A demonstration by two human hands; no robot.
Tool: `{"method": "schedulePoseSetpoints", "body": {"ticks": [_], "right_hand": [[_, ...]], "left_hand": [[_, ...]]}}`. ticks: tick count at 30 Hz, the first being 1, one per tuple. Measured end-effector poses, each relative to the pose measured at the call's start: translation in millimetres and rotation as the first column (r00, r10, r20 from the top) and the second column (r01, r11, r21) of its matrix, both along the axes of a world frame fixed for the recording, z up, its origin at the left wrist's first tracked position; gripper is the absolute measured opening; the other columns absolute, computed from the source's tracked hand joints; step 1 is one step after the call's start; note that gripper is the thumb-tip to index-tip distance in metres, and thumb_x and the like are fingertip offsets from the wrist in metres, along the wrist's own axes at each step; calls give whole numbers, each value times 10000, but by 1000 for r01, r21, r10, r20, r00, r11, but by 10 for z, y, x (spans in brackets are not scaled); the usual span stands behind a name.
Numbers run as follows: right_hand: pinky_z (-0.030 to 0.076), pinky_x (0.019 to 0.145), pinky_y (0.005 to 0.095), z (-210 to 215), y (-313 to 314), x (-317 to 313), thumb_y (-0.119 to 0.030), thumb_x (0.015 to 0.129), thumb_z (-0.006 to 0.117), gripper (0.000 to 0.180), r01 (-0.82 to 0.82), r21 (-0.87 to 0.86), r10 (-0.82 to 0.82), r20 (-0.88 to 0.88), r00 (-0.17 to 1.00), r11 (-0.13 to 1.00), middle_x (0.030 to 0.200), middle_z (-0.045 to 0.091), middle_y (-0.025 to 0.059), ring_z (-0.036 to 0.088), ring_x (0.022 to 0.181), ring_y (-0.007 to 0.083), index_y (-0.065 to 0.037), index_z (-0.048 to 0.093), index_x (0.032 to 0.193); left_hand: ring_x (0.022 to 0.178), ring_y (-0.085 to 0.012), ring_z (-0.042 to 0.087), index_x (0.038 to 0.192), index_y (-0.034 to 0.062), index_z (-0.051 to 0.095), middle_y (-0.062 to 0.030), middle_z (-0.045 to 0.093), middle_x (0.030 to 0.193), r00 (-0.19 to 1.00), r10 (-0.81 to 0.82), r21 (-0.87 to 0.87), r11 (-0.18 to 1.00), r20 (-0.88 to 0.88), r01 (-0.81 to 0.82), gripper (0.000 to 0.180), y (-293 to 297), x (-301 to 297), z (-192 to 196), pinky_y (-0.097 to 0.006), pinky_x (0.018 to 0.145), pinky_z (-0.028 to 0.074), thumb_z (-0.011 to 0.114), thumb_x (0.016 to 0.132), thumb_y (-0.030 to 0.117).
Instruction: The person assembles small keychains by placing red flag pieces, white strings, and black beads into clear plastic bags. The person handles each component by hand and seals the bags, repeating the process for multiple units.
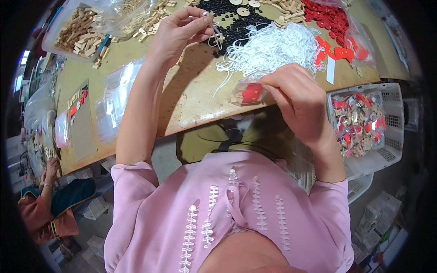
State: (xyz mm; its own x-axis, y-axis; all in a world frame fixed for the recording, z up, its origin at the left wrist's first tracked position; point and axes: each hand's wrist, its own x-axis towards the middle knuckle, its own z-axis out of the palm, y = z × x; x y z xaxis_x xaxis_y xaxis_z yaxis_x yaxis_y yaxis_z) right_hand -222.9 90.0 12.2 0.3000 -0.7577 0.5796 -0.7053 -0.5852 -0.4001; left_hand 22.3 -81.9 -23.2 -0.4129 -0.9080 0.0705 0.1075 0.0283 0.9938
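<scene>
Raised over the far part of the table, my left hand (182,34) is closed with a thin white cord (218,38) pinched at its fingertips; the cord dangles in loops. My right hand (296,93) is closed on the upper edge of a small clear plastic bag (239,88) at the table's near edge. Inside the bag are a red piece with yellow marks (251,93) and pale wooden parts. Between and beyond my hands lies a tangled heap of white cords (277,48). Black beads (232,25) are scattered just right of my left hand.
A clear tub (82,34) of wooden blocks stands far left. Flat plastic bags (118,98) and a sample board (82,123) lie nearer. Red discs (325,20) and red pieces (334,51) sit far right. A white crate (392,123) of filled bags stands right. Another person's hand (50,170) shows left.
</scene>
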Motion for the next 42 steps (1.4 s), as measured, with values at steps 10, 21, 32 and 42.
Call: {"method": "schedulePoseSetpoints", "body": {"ticks": [10,21,32,42], "right_hand": [[561,811,366,-51,-238,311,-50,852,770,142,-184,89,180,46,983,979,1108,702,131,692,940,316,-40,742,990],[571,868,366,-83,-250,440,-12,871,735,140,-242,98,235,75,969,965,1200,685,189,708,1040,316,-7,737,1011],[554,853,343,-88,-258,543,35,879,694,109,-245,155,233,91,968,957,1154,674,171,684,1003,288,18,693,988],[558,803,363,-129,-298,519,6,874,705,67,-230,121,219,98,971,966,1093,647,159,666,940,316,19,672,931]], "left_hand": [[898,-132,731,1128,24,673,-97,737,1016,933,-50,-161,987,-357,-9,150,743,79,519,-255,797,601,706,985,60],[1085,-296,599,921,89,780,-80,703,1138,817,294,-763,597,495,248,184,1028,255,327,-435,933,485,832,804,221],[1311,-348,539,931,83,736,-98,647,1336,872,231,-761,612,432,215,296,1030,316,281,-485,1079,444,879,733,251],[1054,-194,693,1071,19,743,-92,723,1138,959,102,-333,943,265,-9,312,1135,283,75,-360,937,540,855,848,206]]}}
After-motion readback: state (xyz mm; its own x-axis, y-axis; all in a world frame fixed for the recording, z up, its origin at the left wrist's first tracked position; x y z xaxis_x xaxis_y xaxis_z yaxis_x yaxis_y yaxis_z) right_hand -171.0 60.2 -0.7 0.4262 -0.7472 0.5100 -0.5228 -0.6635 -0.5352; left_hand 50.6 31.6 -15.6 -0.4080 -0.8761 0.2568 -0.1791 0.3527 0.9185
